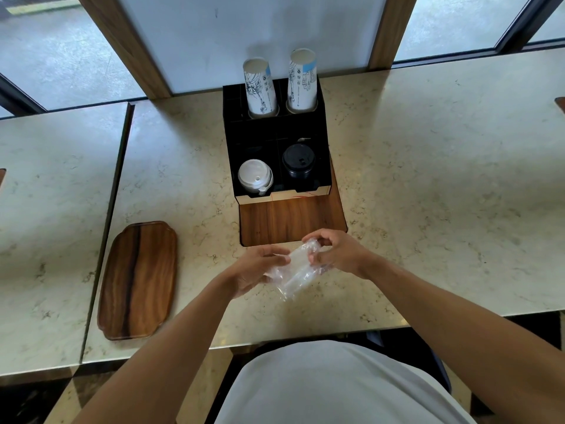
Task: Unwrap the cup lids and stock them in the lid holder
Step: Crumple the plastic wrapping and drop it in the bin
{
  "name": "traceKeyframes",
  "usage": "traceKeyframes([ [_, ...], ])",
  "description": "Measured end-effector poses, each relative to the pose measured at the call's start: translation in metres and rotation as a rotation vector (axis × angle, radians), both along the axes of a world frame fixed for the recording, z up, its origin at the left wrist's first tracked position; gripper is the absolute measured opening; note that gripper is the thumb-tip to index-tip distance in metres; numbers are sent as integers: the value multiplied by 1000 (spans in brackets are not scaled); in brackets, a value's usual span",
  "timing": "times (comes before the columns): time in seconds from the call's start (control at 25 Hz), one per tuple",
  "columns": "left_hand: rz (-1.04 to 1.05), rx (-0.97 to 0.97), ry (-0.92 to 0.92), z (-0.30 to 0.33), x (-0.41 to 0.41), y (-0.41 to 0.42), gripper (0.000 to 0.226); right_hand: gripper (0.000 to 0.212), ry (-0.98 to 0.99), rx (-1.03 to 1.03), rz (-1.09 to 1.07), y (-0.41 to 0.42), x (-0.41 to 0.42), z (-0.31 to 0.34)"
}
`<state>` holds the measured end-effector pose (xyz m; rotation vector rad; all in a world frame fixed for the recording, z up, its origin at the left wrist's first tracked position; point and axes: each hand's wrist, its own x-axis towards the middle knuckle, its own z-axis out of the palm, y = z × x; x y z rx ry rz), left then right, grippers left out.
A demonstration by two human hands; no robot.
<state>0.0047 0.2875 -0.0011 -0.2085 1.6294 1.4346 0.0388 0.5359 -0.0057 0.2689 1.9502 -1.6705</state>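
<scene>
Over on the left of the frame you've got a wooden tray (139, 280) lying flat on the marble counter (428, 185), well apart from everything else. Moving toward the middle, your left hand (260, 267) comes in from the lower left with its fingers curled around the near end of a clear plastic sleeve of lids (298, 270), which you're holding just above the counter in the lower centre of the frame. The sleeve is see-through and crinkly, so you can't really tell how many lids are in it. Straight up from there, in the centre of the frame, sits the black lid holder (276, 139) on its wooden base (290, 221): a stack of white lids (255, 175) in the front left slot, a stack of black lids (298, 162) in the front right slot, and two tall stacks of printed paper cups (261, 87) poking up out of the back slots. Then just right of centre, your right hand (339, 250) pinches the far end of the sleeve with fingers and thumb, right at the front edge of the wooden base.
</scene>
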Motion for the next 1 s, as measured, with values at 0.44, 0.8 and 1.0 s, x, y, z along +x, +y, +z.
traceKeyframes([
  [0.44, 144, -184, 234, 5, 8, 20, 4, 91, -151, -57, -120, -8, 0, 0],
  [0.8, 450, -293, 251, 3, 8, 33, 4, 61, 87, -76, -239, -39, 16, 0],
  [1.0, 508, -294, 247, 4, 9, 38, 6, 38, 251, 42, -95, -45, 16, 5],
])
